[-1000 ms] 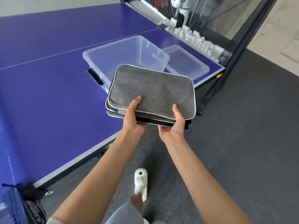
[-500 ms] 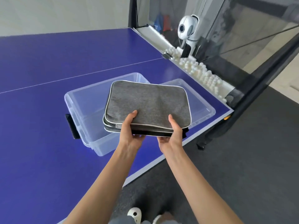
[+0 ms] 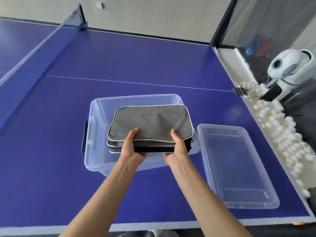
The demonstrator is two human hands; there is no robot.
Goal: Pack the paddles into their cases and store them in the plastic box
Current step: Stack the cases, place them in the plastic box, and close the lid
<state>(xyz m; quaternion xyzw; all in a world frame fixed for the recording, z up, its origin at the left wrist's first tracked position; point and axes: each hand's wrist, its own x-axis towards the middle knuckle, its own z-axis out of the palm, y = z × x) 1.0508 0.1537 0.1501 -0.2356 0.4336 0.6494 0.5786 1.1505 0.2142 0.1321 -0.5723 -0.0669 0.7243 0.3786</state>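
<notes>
Two grey paddle cases (image 3: 150, 124) with white piping lie stacked one on the other, held flat over the open clear plastic box (image 3: 97, 117) on the blue table. My left hand (image 3: 131, 147) grips the stack's near left edge, thumb on top and fingers underneath. My right hand (image 3: 177, 147) grips the near right edge the same way. The stack sits at about the height of the box's rim. No paddles are visible; the cases are zipped shut.
The box's clear lid (image 3: 237, 168) lies upside down on the table just right of the box. A ball-feeding machine (image 3: 289, 69) and a tray of several white balls (image 3: 277, 127) run along the right edge. The net (image 3: 20, 65) crosses at far left.
The stacked cases have travelled forward from the table's edge to over the open box. The view has swung round, so the box now lies straight ahead with the lid to its right.
</notes>
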